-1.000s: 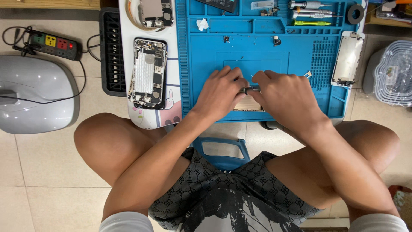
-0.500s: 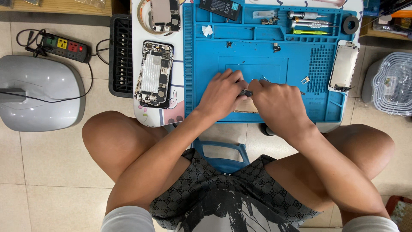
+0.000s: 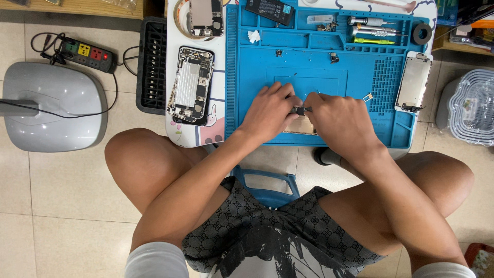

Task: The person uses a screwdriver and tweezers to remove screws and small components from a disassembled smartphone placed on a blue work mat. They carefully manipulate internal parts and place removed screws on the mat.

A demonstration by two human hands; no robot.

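Observation:
My left hand (image 3: 268, 110) and my right hand (image 3: 339, 119) meet over the near edge of a blue repair mat (image 3: 319, 62). Between the fingertips sits a small dark metal part (image 3: 299, 109), pinched from both sides. Under the hands lies a flat tan piece (image 3: 301, 126), mostly hidden. An opened phone body (image 3: 190, 85) with its boards showing lies left of the mat on a white surface. A phone screen panel (image 3: 414, 81) rests at the mat's right edge.
A black battery (image 3: 269, 10), screwdrivers (image 3: 375, 32) and a tape roll (image 3: 422, 33) lie along the mat's far side. Another opened phone (image 3: 205, 16) sits far left. A black tray (image 3: 153, 64), power strip (image 3: 85, 53) and grey base (image 3: 51, 110) stand on the tiled floor.
The view has shifted slightly, so the mat sits a little further right in the picture. Both hands stay together on the small part, with hardly any movement.

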